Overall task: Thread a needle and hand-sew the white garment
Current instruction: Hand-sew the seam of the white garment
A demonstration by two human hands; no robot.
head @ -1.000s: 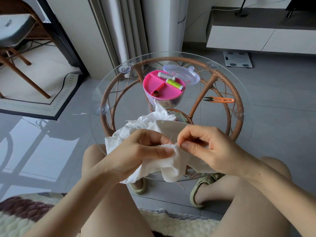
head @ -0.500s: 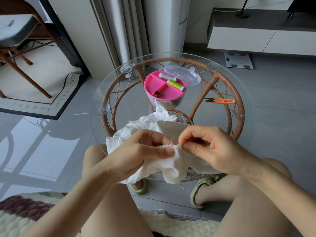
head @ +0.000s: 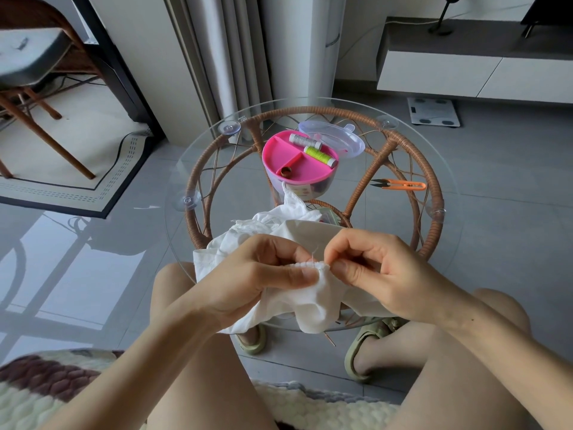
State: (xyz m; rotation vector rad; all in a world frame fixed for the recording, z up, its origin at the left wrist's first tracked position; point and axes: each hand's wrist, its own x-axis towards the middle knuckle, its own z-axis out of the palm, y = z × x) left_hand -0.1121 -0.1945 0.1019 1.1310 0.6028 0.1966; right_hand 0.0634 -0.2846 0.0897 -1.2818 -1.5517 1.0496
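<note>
The white garment [head: 313, 302] lies bunched over the near edge of the round glass table [head: 198, 169] and hangs toward my knees. My left hand [head: 257, 274] pinches a gathered fold of it between thumb and fingers. My right hand [head: 372, 268] pinches the same fold from the right, fingertips pressed together at the seam. A short white thread [head: 313, 254] sticks up between the two hands. The needle itself is hidden under my fingers.
A pink sewing kit bowl [head: 297, 164] holds a grey spool, a yellow-green spool [head: 321, 155] and a thimble; its clear lid [head: 335, 141] lies behind. Orange thread snips [head: 400, 184] lie at the table's right. My sandalled feet show under the glass.
Both hands keep their grip on the fold. The right fingertips have closed in slightly on the seam; otherwise nothing has moved.
</note>
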